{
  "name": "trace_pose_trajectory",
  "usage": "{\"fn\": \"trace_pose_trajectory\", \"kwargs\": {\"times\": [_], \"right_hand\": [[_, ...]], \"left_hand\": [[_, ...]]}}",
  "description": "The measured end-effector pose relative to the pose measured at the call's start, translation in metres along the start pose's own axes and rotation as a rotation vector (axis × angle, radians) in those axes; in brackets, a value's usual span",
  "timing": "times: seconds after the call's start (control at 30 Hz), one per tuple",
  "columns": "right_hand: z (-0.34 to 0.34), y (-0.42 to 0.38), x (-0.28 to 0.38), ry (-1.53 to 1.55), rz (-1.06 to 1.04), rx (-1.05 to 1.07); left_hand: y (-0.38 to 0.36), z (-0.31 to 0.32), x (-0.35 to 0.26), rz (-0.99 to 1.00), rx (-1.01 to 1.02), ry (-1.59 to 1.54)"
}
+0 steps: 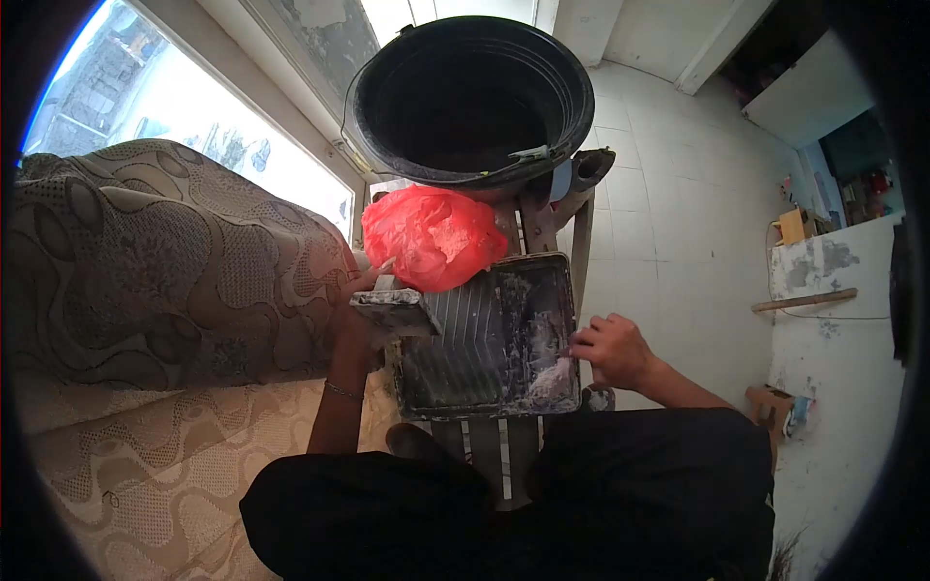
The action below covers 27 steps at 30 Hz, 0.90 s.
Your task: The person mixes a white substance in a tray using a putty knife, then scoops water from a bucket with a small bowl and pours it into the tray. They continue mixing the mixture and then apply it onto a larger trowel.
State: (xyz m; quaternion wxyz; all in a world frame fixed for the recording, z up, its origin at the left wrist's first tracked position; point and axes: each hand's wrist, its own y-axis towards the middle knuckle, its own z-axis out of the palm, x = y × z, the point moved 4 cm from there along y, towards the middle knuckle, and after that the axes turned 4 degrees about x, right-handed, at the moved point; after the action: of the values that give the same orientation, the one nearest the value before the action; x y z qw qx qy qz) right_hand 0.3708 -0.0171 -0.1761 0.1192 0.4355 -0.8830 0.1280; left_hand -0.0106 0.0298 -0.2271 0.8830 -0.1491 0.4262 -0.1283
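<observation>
My left hand [360, 315] is closed around a wide scraper [395, 312] caked with pale paste, held above the left side of a black paint tray [455, 363]. The tray has a ribbed slope and smeared, dried residue. A small heap of whitish paste [552, 380] lies in its right part. My right hand [615, 351] is at the tray's right rim, its fingers curled in a pinch near the heap. Whatever may be between them is hidden. A red plastic bag [431, 237] with pale powder on it sits just beyond the tray.
A big black bucket [465, 107] stands behind the bag on a slatted wooden bench [489, 455]. Patterned cloth [194, 271] covers something bulky at the left, beside a window. Tiled floor [668, 252] extends right towards a wall with a wooden stick [806, 300].
</observation>
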Motion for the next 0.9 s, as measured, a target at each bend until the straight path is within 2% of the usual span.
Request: {"fn": "trace_pose_trajectory", "kwargs": {"times": [0.07, 0.13, 0.2, 0.27, 0.3, 0.33, 0.37, 0.43, 0.47, 0.5, 0.53, 0.6, 0.63, 0.7, 0.73, 0.77, 0.8, 0.83, 0.9], "right_hand": [[-0.012, 0.008, -0.011, 0.019, 0.042, -0.011], [-0.027, 0.022, -0.031, 0.243, 0.172, -0.125], [-0.049, 0.043, -0.046, 0.302, 0.246, -0.162], [-0.061, 0.071, -0.059, 0.359, 0.315, -0.214], [-0.065, 0.086, -0.063, 0.293, 0.349, -0.278], [-0.067, 0.099, -0.065, 0.228, 0.386, -0.344], [-0.065, 0.114, -0.063, 0.227, 0.391, -0.361], [-0.049, 0.150, -0.060, 0.187, 0.361, -0.235], [-0.037, 0.164, -0.063, 0.185, 0.364, -0.251], [-0.022, 0.180, -0.060, 0.103, 0.232, -0.276], [-0.010, 0.193, -0.055, 0.021, 0.103, -0.300], [0.003, 0.208, -0.047, -0.069, 0.117, -0.292], [0.010, 0.213, -0.044, -0.158, 0.125, -0.269], [0.028, 0.222, -0.048, -0.202, 0.189, -0.296], [0.037, 0.227, -0.051, -0.246, 0.246, -0.308], [0.052, 0.231, -0.057, -0.247, 0.250, -0.316], [0.062, 0.231, -0.062, -0.183, 0.208, -0.462], [0.062, 0.230, -0.064, -0.118, 0.164, -0.607], [0.066, 0.238, -0.072, -0.016, 0.179, -0.537]], "left_hand": [[0.002, 0.004, -0.002, -0.004, 0.018, -0.070], [0.001, 0.012, -0.005, -0.025, -0.018, -0.082], [0.002, 0.007, -0.002, -0.046, -0.054, -0.090], [0.006, -0.012, 0.005, 0.060, -0.015, 0.159], [0.005, -0.013, 0.005, 0.066, -0.009, 0.170], [0.004, -0.010, 0.003, 0.107, 0.016, 0.322], [0.004, -0.008, 0.001, 0.150, 0.043, 0.474], [0.001, -0.013, 0.002, 0.143, 0.052, 0.490], [0.002, -0.014, 0.001, 0.130, 0.047, 0.496], [-0.004, 0.000, -0.007, 0.149, 0.015, 0.727], [-0.008, 0.009, -0.010, 0.152, 0.022, 0.739], [-0.013, 0.019, -0.016, 0.226, 0.003, 0.958], [-0.012, 0.019, -0.016, 0.231, 0.012, 0.970], [-0.008, 0.015, -0.014, 0.204, 0.119, 0.636], [-0.005, 0.012, -0.016, 0.208, 0.125, 0.643], [-0.004, 0.015, -0.020, 0.289, 0.211, 0.860], [-0.003, 0.018, -0.023, 0.369, 0.297, 1.074], [-0.002, 0.024, -0.024, 0.373, 0.301, 1.079], [0.001, 0.032, -0.021, 0.308, 0.176, 0.881]]}}
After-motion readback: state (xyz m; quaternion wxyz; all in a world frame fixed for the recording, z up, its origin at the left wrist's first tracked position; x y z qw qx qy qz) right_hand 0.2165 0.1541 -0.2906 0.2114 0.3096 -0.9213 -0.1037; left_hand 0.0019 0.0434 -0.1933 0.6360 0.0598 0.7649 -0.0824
